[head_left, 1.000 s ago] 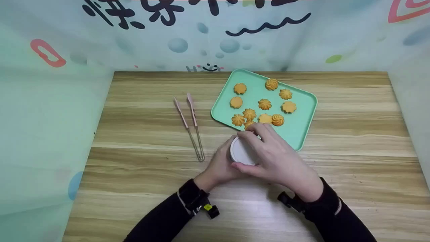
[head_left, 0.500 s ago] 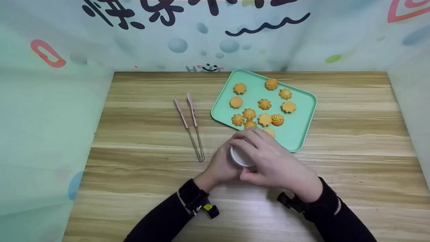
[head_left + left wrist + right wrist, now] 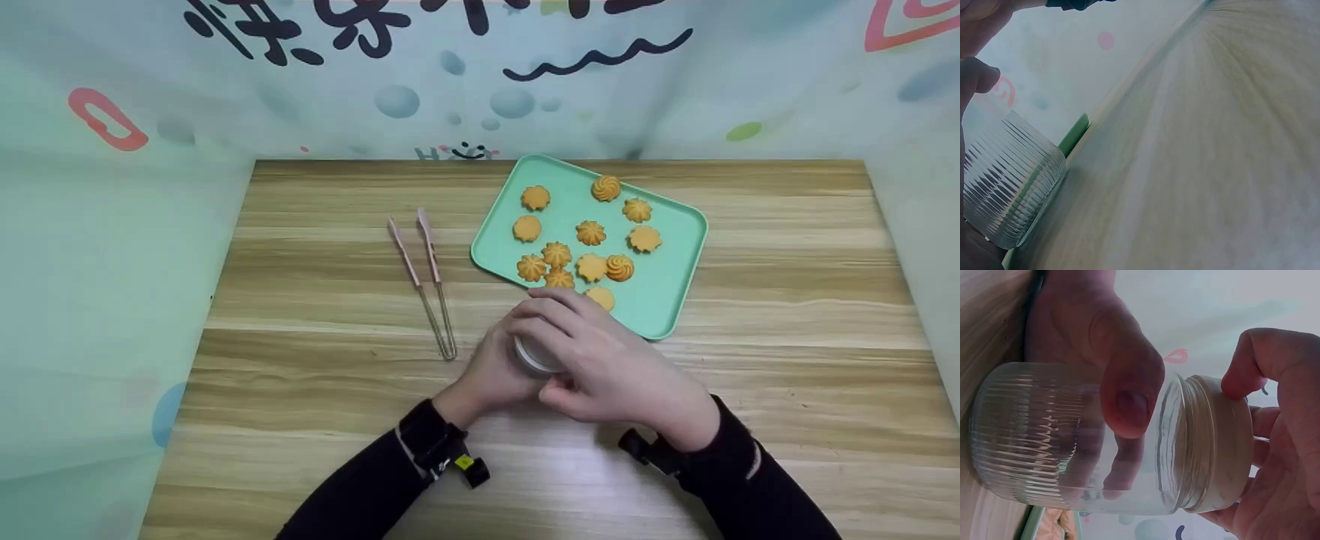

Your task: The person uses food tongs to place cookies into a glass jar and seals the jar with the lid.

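A clear ribbed glass jar [image 3: 1027, 439] stands upright with its base at the wooden table; the left wrist view shows its ribbed lower part [image 3: 1022, 185]. My left hand [image 3: 489, 375] grips the jar's side, thumb and fingers curled round the glass. A white round lid [image 3: 1229, 444] sits on the jar's mouth. Over it is my right hand [image 3: 611, 364], holding the lid's rim between thumb and curled fingers. From above, the right hand covers most of the lid, and both hands hide the jar's body.
Behind the hands lies a green tray [image 3: 667, 300] with several golden cookies [image 3: 590, 232] spread on it. Pink-handled tongs [image 3: 427, 262] rest on the wooden table [image 3: 315, 360] left of the tray. A printed curtain [image 3: 450, 90] rises along the table's back edge.
My right hand has turned about the lid: its thumb shifted right and its fingers came nearer me, covering more lid. A cookie by the tray's front edge came into view. The left hand stayed still.
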### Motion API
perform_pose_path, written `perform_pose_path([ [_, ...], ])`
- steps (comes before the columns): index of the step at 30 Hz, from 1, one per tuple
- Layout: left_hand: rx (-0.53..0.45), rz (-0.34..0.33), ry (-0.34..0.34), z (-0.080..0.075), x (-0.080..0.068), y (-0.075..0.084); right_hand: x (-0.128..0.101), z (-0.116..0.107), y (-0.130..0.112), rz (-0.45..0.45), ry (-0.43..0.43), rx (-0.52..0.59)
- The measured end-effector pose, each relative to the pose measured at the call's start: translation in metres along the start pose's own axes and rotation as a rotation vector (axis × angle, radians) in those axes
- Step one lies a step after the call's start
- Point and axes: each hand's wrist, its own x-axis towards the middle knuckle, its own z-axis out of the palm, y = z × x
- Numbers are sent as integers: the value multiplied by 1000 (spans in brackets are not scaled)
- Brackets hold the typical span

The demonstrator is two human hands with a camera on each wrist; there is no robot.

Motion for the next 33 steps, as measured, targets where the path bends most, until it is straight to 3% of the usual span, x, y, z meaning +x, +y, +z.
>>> perform_pose_path([
  [7,-46,-105,10,-2,-4,0,1,0,-1,15,42,-15],
  [10,21,-138,4,-3,-4,1,0,-2,-1,44,80,-44],
  [14,91,-101,-9,-3,-2,2,-2,-6,-1,95,125,-86],
  [19,69,-49,-11,-4,-1,0,-3,-10,-1,161,139,-122],
  [25,52,-46,-9,-4,-2,0,-5,-11,0,248,152,-144],
  [33,47,-48,-5,-4,-2,0,-7,-11,-1,264,129,-131],
])
